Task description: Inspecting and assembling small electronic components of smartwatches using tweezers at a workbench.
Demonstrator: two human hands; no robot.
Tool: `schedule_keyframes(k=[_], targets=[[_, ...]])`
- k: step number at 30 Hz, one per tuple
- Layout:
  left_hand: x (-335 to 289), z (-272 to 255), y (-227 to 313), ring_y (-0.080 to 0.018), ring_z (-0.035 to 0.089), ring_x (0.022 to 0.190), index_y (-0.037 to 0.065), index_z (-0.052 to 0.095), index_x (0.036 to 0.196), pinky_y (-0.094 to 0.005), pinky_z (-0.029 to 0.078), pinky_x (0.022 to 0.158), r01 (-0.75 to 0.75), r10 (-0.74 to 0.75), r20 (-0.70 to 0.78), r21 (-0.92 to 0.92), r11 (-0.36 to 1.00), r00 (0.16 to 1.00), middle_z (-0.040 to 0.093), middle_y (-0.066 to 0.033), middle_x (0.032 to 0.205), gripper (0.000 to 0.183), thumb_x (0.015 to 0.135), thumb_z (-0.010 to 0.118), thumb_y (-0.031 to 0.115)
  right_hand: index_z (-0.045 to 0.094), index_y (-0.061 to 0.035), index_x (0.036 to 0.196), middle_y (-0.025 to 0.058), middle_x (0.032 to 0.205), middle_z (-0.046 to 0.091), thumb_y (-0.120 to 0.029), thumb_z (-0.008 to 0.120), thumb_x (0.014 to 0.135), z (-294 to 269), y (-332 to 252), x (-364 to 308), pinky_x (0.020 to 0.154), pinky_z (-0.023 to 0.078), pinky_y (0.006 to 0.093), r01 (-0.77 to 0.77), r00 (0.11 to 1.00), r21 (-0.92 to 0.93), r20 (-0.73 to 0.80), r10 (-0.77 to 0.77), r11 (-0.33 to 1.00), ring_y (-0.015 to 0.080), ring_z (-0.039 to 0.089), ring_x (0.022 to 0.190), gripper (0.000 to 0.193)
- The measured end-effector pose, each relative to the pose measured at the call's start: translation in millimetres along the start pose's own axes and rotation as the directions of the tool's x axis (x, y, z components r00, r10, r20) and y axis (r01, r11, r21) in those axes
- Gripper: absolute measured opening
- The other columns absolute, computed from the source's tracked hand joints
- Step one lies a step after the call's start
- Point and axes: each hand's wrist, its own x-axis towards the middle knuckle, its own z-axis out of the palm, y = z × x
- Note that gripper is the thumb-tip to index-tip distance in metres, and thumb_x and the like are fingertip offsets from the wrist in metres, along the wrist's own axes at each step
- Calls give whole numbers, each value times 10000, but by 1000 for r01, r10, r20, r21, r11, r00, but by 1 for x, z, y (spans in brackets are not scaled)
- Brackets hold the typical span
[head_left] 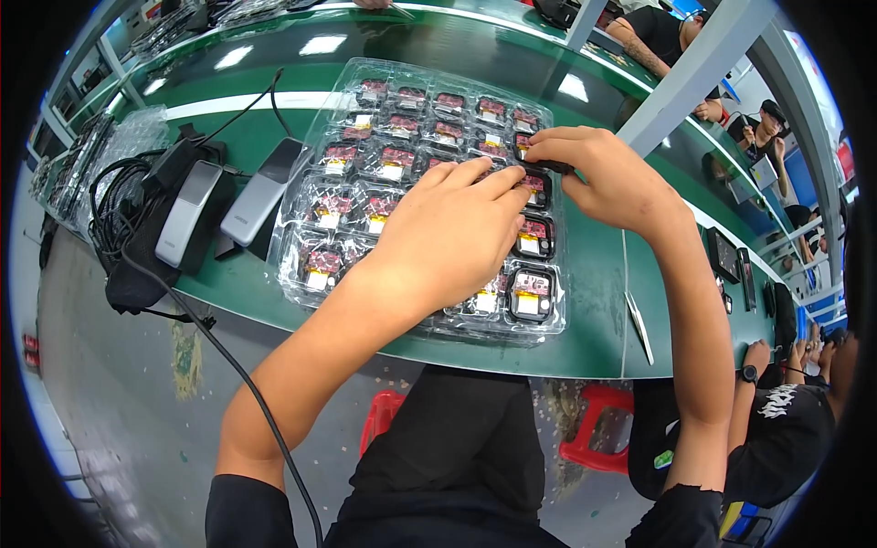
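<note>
A clear plastic blister tray (429,331) lies on the green bench, its pockets filled with small square electronic modules that have reddish boards and white and yellow patches. In the right-hand column several modules sit in black rounded-square housings, such as the black housing (532,296) near the front corner. My left hand (452,228) is spread palm down over the middle of the tray, with its fingertips at the pockets near the right column. At the tray's right edge my right hand (603,173) pinches a black housing (550,166), mostly covered by the fingers.
Left of the tray lie two grey power-bank-like boxes (188,212) and a bundle of black cables (119,205). Silver tweezers (639,327) rest on the bench at right. A grey metal post (694,78) rises beyond. A co-worker (776,429) sits close on my right.
</note>
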Motion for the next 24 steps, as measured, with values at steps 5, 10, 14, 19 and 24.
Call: schedule_keyframes(k=[5,10,14,19,24], targets=[[0,1,-1,-354,575,1331,18,670,1360,-470,448,1113,3,-3,-5,-7,1000,1000,659,-119,1398,368,1051,601,206,722,68,1142,215,1175,739,85,575,784,4,1,1,993,561,476,-16,1000,16,-3,16,1000,422,685,1124,387],[1,1,0,-353,570,1340,23,671,1363,-472,445,1118,16,-17,-4,-26,1000,1000,656,-122,1404,366,1053,596,203,731,39,1150,206,1179,746,73,586,797,-5,8,5,982,566,459,-89,993,110,84,80,990,412,694,1122,383],[0,1,0,-351,567,1349,27,672,1365,-475,442,1123,4,-4,-3,3,1000,1000,654,-122,1409,365,1055,593,202,737,27,1148,194,1177,755,67,591,801,-6,13,7,973,567,445,-117,989,158,108,100,980,394,707,1116,379],[1,1,-1,-344,561,1365,26,671,1365,-471,439,1129,4,-4,20,4,1000,1000,644,-117,1440,371,1047,596,203,741,34,1137,190,1205,747,60,597,801,-10,12,11,990,559,440,-172,980,218,140,143,961,388,703,1135,366],[0,0,0,-343,558,1375,18,668,1363,-474,436,1133,17,-17,21,11,1000,1000,642,-120,1446,378,1042,598,207,739,9,1193,221,1324,681,52,596,816,-4,-14,7,1036,538,459,-229,970,26,93,226,973,406,663,1214,406]])
